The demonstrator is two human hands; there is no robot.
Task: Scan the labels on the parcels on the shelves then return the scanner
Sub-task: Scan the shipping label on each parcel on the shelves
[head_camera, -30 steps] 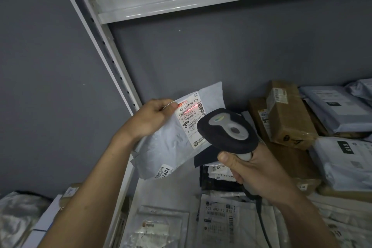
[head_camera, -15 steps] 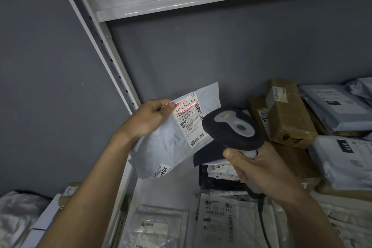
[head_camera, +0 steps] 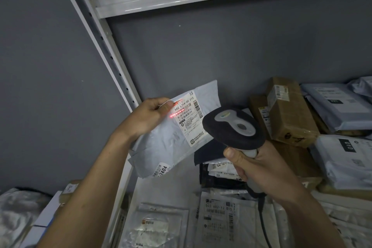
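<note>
Red scan line now lower-left on label (head_camera: 189,119); grey parcel (head_camera: 171,141) in left-hand (head_camera: 149,116) pinch, scanner (head_camera: 233,127) in right-hand (head_camera: 259,169) fingers.

The label (head_camera: 189,120) on the grey mailer (head_camera: 171,137) at frame centre reads "642 L714-00 015"; a sticker (head_camera: 161,170) at its lower edge ends "2404". At lower centre, a white parcel (head_camera: 219,219) shows "502 602-12 815". At right, a grey bag (head_camera: 350,159) bears "OTO"

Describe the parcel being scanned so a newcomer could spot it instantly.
Beside the white slotted shelf upright, the left hand holds up a pale grey plastic mailer bag. Unlike the parcels lying on the shelf, its white label carries the scanner's red line.
</note>
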